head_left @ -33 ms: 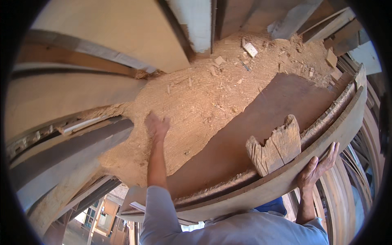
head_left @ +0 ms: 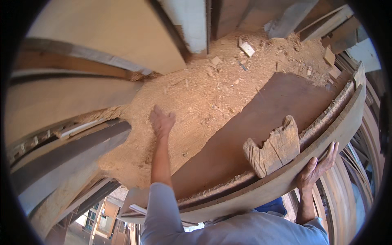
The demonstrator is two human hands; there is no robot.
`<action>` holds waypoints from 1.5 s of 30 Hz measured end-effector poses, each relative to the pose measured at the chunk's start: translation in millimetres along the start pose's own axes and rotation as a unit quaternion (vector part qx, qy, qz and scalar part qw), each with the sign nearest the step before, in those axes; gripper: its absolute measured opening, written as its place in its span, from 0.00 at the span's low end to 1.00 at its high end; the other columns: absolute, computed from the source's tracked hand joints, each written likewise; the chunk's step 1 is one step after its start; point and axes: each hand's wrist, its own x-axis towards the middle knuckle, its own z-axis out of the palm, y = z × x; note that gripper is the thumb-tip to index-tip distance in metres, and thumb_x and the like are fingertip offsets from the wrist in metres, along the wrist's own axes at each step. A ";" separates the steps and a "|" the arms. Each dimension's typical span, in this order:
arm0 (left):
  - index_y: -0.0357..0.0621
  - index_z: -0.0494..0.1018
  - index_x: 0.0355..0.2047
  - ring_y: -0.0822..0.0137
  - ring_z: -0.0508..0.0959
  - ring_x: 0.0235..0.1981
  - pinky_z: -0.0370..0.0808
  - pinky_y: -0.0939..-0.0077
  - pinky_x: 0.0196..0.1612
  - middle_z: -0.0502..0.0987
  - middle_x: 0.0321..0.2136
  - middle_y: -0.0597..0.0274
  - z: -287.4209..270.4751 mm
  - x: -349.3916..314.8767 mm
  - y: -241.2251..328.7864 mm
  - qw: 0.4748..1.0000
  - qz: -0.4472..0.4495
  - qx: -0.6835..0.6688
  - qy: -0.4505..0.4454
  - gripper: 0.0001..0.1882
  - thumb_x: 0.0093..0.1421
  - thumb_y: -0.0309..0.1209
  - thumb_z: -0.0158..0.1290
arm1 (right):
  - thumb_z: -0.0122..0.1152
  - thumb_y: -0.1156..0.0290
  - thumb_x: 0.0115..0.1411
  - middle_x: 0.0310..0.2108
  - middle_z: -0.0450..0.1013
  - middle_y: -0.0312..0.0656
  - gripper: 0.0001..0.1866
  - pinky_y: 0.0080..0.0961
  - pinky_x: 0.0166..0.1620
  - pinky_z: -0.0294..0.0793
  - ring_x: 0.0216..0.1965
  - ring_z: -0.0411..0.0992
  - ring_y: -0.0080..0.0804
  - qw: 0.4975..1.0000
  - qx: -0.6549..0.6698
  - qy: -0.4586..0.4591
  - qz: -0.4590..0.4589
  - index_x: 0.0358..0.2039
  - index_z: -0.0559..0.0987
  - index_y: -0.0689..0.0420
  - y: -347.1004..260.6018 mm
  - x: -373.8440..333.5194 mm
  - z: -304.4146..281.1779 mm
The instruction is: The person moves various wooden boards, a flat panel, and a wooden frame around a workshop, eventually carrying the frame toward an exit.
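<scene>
Over a heap of tan sawdust [head_left: 212, 98], my left hand [head_left: 162, 121] reaches out with its fingers apart, holding nothing. Its fingertips are at the sawdust; whether they press into it I cannot tell. My right hand [head_left: 317, 169] lies against the outer face of a long wooden board [head_left: 261, 196] standing on edge, its fingers stretched flat and tips near the top edge. A rough, jagged wood piece [head_left: 273, 149] sits inside that edge. Between the board and the sawdust lies a dark brown flat sheet [head_left: 241, 130].
Large panels [head_left: 110, 32] and planks [head_left: 69, 96] lean along the left and far sides. Among the sawdust are wood offcuts [head_left: 329, 56] and a small white block [head_left: 247, 49]. More long boards [head_left: 341, 196] stand at the right, behind my right hand.
My left hand has moved a little to the right over the sawdust, and its spread fingers show more clearly. My right hand stays against the board. The view has shifted slightly.
</scene>
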 end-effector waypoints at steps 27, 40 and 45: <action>0.45 0.60 0.57 0.46 0.52 0.60 0.42 0.57 0.64 0.58 0.58 0.49 21.0 -76.7 -152.8 0.899 0.105 0.407 -0.124 0.31 0.56 0.46 0.47 | 0.30 0.47 0.64 0.62 0.44 0.58 0.36 0.46 0.63 0.40 0.64 0.42 0.52 1.000 0.020 -0.010 0.010 0.61 0.50 0.64 -1.4 -2.9 -2.2; 0.41 0.47 0.62 0.47 0.40 0.65 0.35 0.50 0.64 0.41 0.64 0.42 19.2 5.4 267.2 0.973 0.113 -0.094 -0.177 0.37 0.58 0.43 0.46 | 0.33 0.46 0.61 0.61 0.41 0.65 0.39 0.51 0.61 0.38 0.63 0.40 0.57 0.998 0.043 -0.032 0.033 0.59 0.51 0.69 13.2 3.8 -5.5; 0.61 0.53 0.62 0.52 0.36 0.66 0.31 0.54 0.65 0.40 0.65 0.50 65.0 -55.3 349.1 0.870 0.480 0.044 -0.100 0.31 0.58 0.41 0.47 | 0.34 0.47 0.61 0.61 0.40 0.65 0.39 0.53 0.61 0.38 0.63 0.39 0.58 0.998 0.033 -0.045 0.032 0.59 0.51 0.70 14.8 5.2 -3.9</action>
